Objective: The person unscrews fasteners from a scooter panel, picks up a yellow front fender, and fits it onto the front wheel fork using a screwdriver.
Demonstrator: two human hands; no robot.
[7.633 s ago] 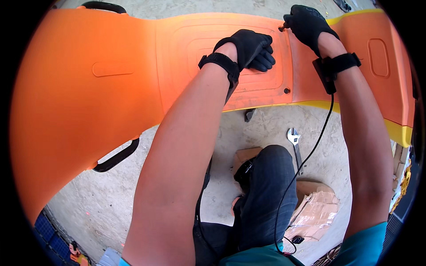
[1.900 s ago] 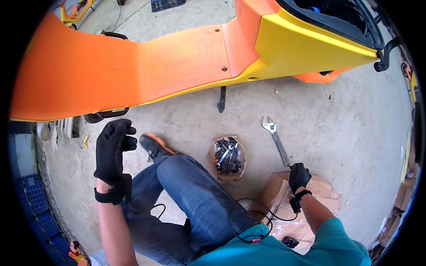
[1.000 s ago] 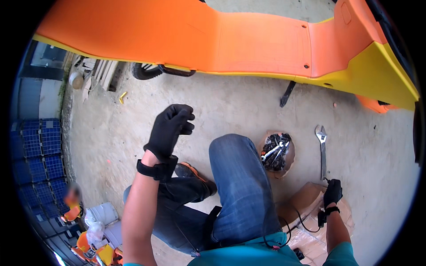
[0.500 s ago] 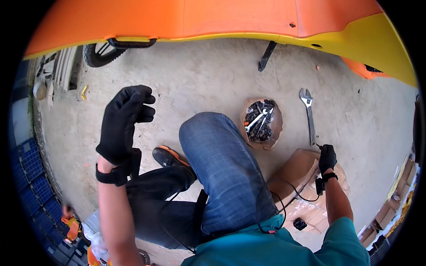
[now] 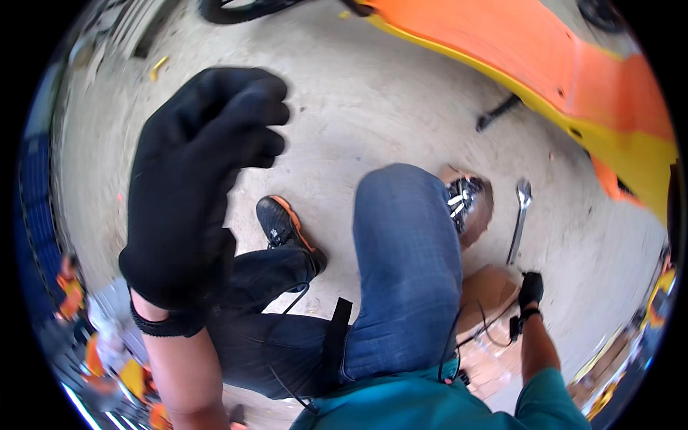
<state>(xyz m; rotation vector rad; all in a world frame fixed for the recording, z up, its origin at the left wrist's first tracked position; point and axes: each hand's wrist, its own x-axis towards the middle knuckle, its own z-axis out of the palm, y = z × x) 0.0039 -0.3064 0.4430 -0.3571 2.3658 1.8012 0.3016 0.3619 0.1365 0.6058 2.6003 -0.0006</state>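
Note:
My left hand [image 5: 193, 172] is raised close to the camera in a black glove. Its fingers bend loosely, set apart from one another, and I see nothing between them. Further off at the right, my right hand [image 5: 531, 288], also gloved in black, is closed low beside a brown cardboard piece [image 5: 491, 290]. What it grips is too small and blurred to make out. Just beyond it lies an adjustable wrench [image 5: 519, 222] on the concrete. A torn-open brown carton [image 5: 479, 223] of dark hardware and shiny wrenches sits by my knee, which partly hides it.
An orange and yellow vehicle body [image 5: 494, 54] spans the upper right, with a black stand [image 5: 498, 112] below it. A wheel [image 5: 247, 10] shows at the top. Blue crates [image 5: 37, 193] line the left. A yellow piece [image 5: 158, 68] lies on the floor.
My view has swung and the vehicle now slants to the upper right. My left hand has come up nearer the camera. My right hand stays closed by the cardboard.

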